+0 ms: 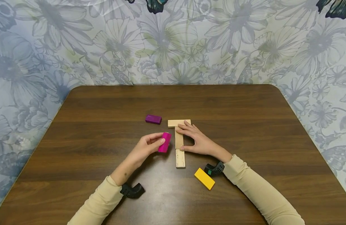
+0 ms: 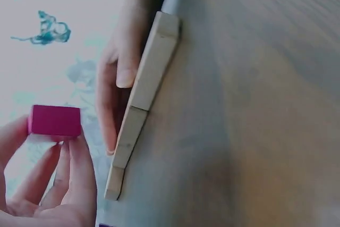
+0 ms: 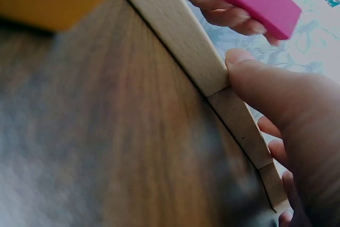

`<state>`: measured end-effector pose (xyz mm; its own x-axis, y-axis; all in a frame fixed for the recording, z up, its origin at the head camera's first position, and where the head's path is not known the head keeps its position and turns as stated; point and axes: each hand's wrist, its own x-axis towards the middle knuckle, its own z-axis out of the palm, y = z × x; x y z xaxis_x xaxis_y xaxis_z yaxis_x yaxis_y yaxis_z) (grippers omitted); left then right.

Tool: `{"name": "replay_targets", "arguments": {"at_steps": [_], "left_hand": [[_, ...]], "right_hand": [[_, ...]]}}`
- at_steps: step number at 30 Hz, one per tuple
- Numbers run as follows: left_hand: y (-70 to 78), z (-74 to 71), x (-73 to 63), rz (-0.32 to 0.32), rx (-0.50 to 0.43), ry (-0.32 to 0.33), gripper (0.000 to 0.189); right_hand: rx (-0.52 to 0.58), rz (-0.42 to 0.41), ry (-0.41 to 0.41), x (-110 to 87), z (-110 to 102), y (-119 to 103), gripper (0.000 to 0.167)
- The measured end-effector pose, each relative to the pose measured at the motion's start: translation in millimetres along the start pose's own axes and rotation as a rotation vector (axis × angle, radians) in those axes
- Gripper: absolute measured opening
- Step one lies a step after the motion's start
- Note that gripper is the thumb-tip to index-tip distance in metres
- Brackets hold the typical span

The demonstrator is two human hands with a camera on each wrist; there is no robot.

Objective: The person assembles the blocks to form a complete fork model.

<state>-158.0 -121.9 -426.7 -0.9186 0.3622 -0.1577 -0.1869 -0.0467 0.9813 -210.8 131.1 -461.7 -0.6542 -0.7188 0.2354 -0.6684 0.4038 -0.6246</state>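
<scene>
My left hand point(image 1: 149, 146) pinches a pink block point(image 1: 164, 142) between thumb and fingers, raised above the table just left of the wooden pieces. Three plain wooden blocks form a T shape: one crosswise block point(image 1: 171, 123) at the far end, a middle block point(image 1: 178, 141) below it, and a near block point(image 1: 180, 158) end to end with that. My right hand point(image 1: 199, 142) lies over them from the right, fingers extended across the far joint. Its thumb touches the side by the joint of the middle and near blocks, as the right wrist view shows.
A purple block point(image 1: 153, 119) lies on the brown table point(image 1: 91, 140) left of the crosswise block. Close to the right wrist's black camera band point(image 1: 214, 169) is a yellow block point(image 1: 204, 178). Flowered cloth point(image 1: 161, 47) hangs behind the table's far edge.
</scene>
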Motion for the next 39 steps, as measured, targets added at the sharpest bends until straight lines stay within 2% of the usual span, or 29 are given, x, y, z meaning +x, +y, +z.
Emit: {"name": "replay_targets", "arguments": {"at_steps": [3, 5, 7, 9, 15, 20, 23, 28, 34, 39], "left_hand": [[4.4, 0.2, 6.6, -0.046, -0.208, -0.004, 0.047], [8.8, 0.9, 11.6, -0.064, -0.296, -0.011, 0.047], [13.7, 1.7, 17.0, -0.077, -0.338, -0.02, 0.048], [19.0, 2.6, 23.4, -0.087, -0.336, -0.019, 0.048], [42.3, 2.8, 52.9, -0.087, -0.225, -0.027, 0.045], [57.2, -0.2, 90.4, -0.088, -0.172, -0.03, 0.042], [59.0, 0.8, 112.5, -0.112, -0.114, -0.054, 0.043], [57.6, 2.7, 140.7, -0.122, 0.047, -0.104, 0.043], [57.2, 2.4, 161.6, -0.115, 0.218, -0.112, 0.039], [54.3, 4.0, 175.1, -0.113, 0.268, -0.143, 0.038]], "right_hand": [[0.001, 0.008, -0.002, -0.1, -0.8, -0.3, 0.067], [0.001, 0.008, -0.003, -0.2, -1.5, -0.5, 0.067], [0.002, 0.006, -0.003, -0.2, -2.0, -0.8, 0.067], [0.003, 0.001, -0.001, -0.1, -2.6, -1.0, 0.067], [0.009, -0.003, 0.007, -0.7, -4.0, -1.3, 0.066], [0.004, -0.001, 0.005, -0.9, -4.1, 0.0, 0.067], [0.005, -0.006, 0.008, -1.2, -4.0, 0.6, 0.066], [0.001, -0.022, -0.006, -0.8, -3.0, 0.9, 0.066], [0.011, -0.024, -0.018, -0.6, -3.1, -1.0, 0.066], [0.006, -0.024, -0.021, -0.3, -3.6, 0.0, 0.067]]}}
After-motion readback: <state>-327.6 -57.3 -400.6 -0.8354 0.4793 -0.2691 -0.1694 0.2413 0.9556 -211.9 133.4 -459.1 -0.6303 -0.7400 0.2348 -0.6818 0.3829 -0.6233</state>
